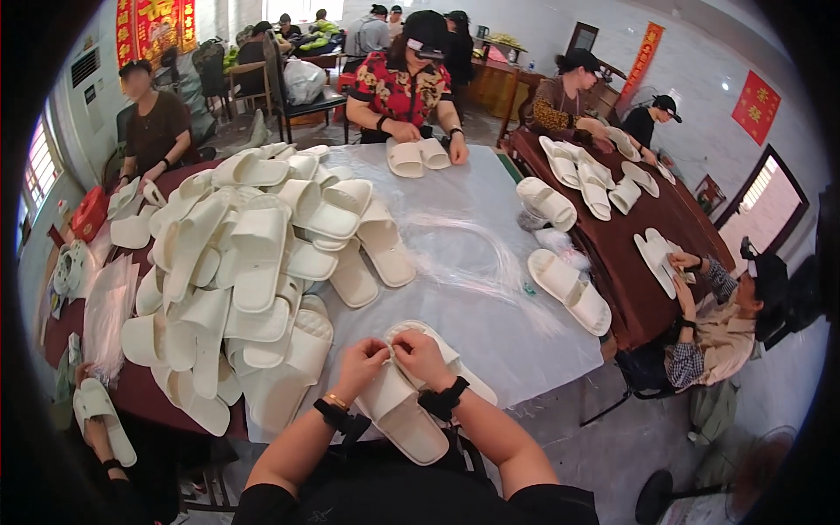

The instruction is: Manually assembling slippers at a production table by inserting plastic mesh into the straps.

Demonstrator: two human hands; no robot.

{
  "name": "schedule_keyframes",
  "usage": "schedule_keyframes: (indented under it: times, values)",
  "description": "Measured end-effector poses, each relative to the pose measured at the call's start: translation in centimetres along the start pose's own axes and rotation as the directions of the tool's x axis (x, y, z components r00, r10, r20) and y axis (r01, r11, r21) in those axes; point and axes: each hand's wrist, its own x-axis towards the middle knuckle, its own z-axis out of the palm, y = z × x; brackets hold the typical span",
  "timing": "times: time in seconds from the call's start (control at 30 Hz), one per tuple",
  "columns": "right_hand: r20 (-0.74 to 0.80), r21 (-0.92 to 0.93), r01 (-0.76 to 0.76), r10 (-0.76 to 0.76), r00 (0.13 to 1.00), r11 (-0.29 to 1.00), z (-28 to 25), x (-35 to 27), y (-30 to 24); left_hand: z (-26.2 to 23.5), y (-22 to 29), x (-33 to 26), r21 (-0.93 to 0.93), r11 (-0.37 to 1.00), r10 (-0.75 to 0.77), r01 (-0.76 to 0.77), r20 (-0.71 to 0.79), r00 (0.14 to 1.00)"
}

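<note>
A pair of cream slide slippers lies at the table's front edge before me, the nearer slipper (402,418) toward my body and the other slipper (464,372) partly behind my right hand. My left hand (362,363) and my right hand (422,357) meet above the pair, fingertips pinched close together. Whatever sits between the fingers is too small to make out. Close on the left rises a big heap of matching slippers (258,249), loosely stacked. Beyond my hands, a bundle of thin clear strands (477,254) lies on the plastic sheet (385,319).
Another pair of slippers (570,290) rests at the table's right edge. Across from me a person (411,87) handles a slipper pair (417,156). More people work at a brown-covered table (621,262) on the right. At lower left, someone's hand holds a slipper (105,422).
</note>
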Motion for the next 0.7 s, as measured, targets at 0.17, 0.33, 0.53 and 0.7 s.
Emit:
schedule_keyframes:
  times: [0.17,0.33,0.53,0.7]
  values:
    - [0.026,-0.006,0.011,-0.011,1.000,1.000,0.0,0.3,0.0,-0.1,0.9,0.0,0.030,1.000,0.003,-0.004,0.017,1.000]
    - [0.091,-0.020,-0.060,0.061,0.994,0.998,0.6,0.5,-0.8,-0.2,0.0,-0.3,0.162,0.977,0.149,-0.138,-0.056,0.987]
    - [0.038,0.071,-0.085,0.083,0.996,0.994,0.4,-0.2,0.3,0.9,0.6,0.3,0.216,0.953,0.232,-0.211,-0.078,0.969]
    - [0.027,0.123,-0.097,0.095,0.995,0.988,0.9,0.0,-0.4,0.4,0.6,-0.2,0.297,0.900,0.361,-0.318,-0.105,0.926]
